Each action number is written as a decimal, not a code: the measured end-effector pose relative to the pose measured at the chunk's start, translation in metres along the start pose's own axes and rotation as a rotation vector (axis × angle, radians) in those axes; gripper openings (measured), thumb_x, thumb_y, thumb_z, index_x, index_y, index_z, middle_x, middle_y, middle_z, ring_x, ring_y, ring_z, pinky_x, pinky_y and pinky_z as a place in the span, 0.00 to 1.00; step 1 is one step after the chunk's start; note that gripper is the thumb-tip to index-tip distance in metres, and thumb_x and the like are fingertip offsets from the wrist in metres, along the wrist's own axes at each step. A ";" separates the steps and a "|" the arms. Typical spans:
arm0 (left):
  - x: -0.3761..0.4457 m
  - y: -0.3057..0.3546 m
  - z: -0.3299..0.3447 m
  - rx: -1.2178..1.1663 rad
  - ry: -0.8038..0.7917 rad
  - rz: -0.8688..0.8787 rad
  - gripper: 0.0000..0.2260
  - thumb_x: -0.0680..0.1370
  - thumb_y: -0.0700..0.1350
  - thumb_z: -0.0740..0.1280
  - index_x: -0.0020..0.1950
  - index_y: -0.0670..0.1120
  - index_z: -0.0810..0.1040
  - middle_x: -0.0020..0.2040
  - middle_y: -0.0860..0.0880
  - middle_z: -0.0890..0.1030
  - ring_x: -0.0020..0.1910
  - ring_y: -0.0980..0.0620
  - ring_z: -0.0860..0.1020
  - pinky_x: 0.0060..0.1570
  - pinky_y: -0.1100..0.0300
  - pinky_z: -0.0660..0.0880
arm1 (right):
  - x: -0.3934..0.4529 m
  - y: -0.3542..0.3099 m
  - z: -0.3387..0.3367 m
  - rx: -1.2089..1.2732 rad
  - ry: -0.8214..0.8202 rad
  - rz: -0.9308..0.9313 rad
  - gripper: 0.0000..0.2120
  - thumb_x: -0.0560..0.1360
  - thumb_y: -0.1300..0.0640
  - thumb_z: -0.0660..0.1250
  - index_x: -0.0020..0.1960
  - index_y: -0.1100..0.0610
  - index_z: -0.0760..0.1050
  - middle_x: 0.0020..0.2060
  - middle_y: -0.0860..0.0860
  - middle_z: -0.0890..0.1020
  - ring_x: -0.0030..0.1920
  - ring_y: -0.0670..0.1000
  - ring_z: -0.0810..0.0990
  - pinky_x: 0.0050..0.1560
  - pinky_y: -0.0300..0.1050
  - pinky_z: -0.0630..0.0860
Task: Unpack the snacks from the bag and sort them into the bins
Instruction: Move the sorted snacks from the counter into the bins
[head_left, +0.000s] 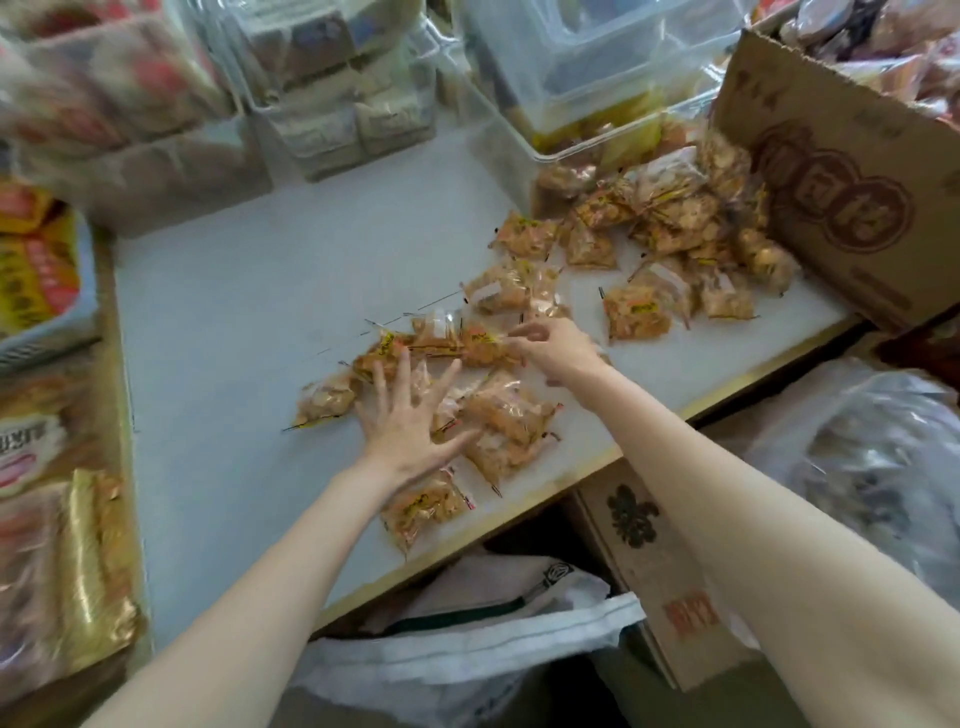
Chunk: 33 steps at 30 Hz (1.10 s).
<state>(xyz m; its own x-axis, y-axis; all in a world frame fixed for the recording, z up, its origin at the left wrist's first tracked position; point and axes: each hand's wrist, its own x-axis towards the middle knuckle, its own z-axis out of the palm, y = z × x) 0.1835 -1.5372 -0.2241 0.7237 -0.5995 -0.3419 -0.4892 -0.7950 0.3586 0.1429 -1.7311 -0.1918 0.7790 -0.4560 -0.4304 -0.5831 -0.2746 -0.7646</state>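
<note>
**Hands spread over snack packets on a crowded sorting table**

At the far left edge, a pale blue basket (78, 317) holds red-and-yellow wrapped goods, and below it lie gold-edged packages (88, 561), all blurred. Behind them, along the back of the white table (234, 338), stand clear plastic bins (332, 88) stacked with pale boxed items.

Toward the middle, the person's left hand (410, 415) lies flat with fingers spread wide, pressing down on a loose cluster of small clear snack packets (498, 410) filled with orange-brown pieces. These sit near the table's front edge, one packet (324, 400) lying just left of the hand and another (426, 506) just below the wrist.

Just to the right, the right hand (558, 345) reaches over the same cluster with fingers bent at a packet; motion blur hides whether it actually holds one.

Further right, a larger heap of the same packets (670, 228) lies against another clear bin (587, 104) and a tilted brown cardboard box (841, 176) with red printing. Below the table's edge are a white bag (467, 660), a second cardboard box (660, 571) and, at far right, a crumpled clear plastic bag (872, 467).
</note>
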 end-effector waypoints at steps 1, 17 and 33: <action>0.002 0.008 0.000 0.040 -0.019 0.028 0.46 0.52 0.84 0.38 0.67 0.70 0.35 0.71 0.52 0.25 0.71 0.38 0.28 0.67 0.31 0.39 | -0.002 0.000 -0.013 0.008 0.020 -0.019 0.15 0.77 0.53 0.64 0.62 0.56 0.75 0.56 0.52 0.79 0.48 0.51 0.77 0.49 0.45 0.77; 0.131 0.143 0.002 0.330 -0.155 0.097 0.42 0.69 0.71 0.61 0.74 0.65 0.40 0.73 0.44 0.27 0.69 0.31 0.28 0.63 0.27 0.39 | 0.125 0.060 -0.228 -0.355 0.338 0.072 0.50 0.67 0.44 0.74 0.74 0.35 0.40 0.75 0.52 0.35 0.74 0.67 0.40 0.70 0.69 0.49; 0.099 0.080 -0.004 0.267 -0.174 -0.271 0.38 0.74 0.66 0.62 0.77 0.59 0.44 0.77 0.41 0.37 0.74 0.35 0.36 0.68 0.32 0.44 | 0.098 0.044 -0.113 -0.193 -0.061 -0.035 0.49 0.69 0.48 0.74 0.74 0.34 0.42 0.75 0.55 0.36 0.74 0.68 0.43 0.72 0.61 0.47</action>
<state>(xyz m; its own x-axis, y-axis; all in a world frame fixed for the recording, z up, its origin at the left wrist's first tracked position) 0.2183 -1.6596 -0.2259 0.7614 -0.3539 -0.5432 -0.4180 -0.9084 0.0059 0.1679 -1.8837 -0.2137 0.8086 -0.3928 -0.4380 -0.5843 -0.4493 -0.6758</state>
